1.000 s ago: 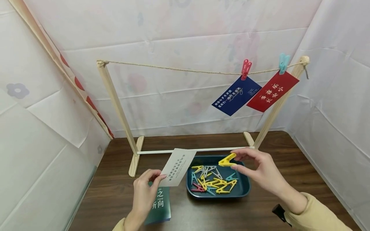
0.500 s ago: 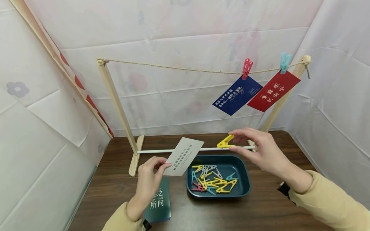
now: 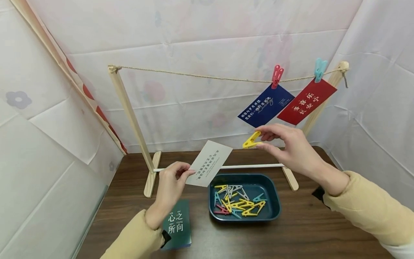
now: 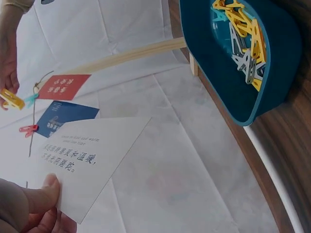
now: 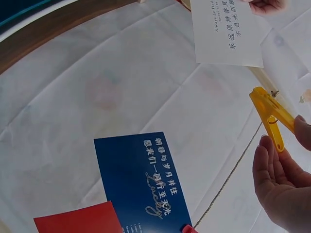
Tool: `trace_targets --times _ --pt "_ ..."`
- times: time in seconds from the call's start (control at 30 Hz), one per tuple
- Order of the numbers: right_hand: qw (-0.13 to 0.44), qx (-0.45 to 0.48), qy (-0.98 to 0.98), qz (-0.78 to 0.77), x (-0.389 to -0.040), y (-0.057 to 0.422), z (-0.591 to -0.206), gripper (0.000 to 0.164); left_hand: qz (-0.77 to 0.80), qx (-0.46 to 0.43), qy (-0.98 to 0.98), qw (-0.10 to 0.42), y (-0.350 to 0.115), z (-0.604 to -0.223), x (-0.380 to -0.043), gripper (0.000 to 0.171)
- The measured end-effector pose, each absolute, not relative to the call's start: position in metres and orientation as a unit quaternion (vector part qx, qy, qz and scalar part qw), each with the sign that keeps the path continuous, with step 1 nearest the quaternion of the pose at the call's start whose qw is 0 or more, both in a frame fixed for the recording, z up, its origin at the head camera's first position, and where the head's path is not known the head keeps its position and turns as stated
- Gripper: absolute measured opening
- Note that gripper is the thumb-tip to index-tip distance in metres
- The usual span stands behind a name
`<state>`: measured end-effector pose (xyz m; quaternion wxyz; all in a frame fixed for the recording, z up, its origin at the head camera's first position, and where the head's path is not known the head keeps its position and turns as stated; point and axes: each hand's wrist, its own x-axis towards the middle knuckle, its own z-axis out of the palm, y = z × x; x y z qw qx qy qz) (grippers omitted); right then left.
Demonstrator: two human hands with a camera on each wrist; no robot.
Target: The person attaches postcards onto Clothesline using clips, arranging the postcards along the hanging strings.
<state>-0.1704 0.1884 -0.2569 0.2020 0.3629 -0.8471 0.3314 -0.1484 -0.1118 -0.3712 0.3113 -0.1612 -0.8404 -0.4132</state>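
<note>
Left post (image 3: 130, 115): wooden, at the far left of the bench (image 3: 307, 230), rope (image 3: 194, 75) tied at its top.
Left hand (image 3: 171, 183): nearly closed, pinching the white card (image 3: 208, 163) at its left end.
Green-topped stack (image 3: 182, 237): on the bench, near side, beside the left sleeve.
White card: tilted, held above the bench.
Tray (image 3: 268, 190): on the bench, holding loose clips (image 3: 247, 204) of several colours.
Yellow clip (image 3: 249, 142): raised, right of the white card.
Blue card (image 3: 266, 104): hanging from the rope by 1 pink clip (image 3: 277, 76).
Right hand (image 3: 291, 145): partly open, thumb and fingers pinching the yellow clip.
Red card (image 3: 307, 102): hanging far right by 1 turquoise clip (image 3: 319, 71).
</note>
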Motion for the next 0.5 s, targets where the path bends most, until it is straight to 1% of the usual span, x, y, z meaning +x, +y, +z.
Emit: trace_targets --times 0.23,0.5 --pt "0.217 0.356 -0.852 0.318 -0.184 0.186 -0.246 0.038 -0.421 -0.170 -0.841 0.295 -0.109 -0.360 -0.163 0.009" --pt "0.239 0.348 -0.855 0.302 -0.202 0.185 -0.238 0.036 -0.417 -0.167 -0.848 0.279 -0.107 -0.346 -0.181 0.011"
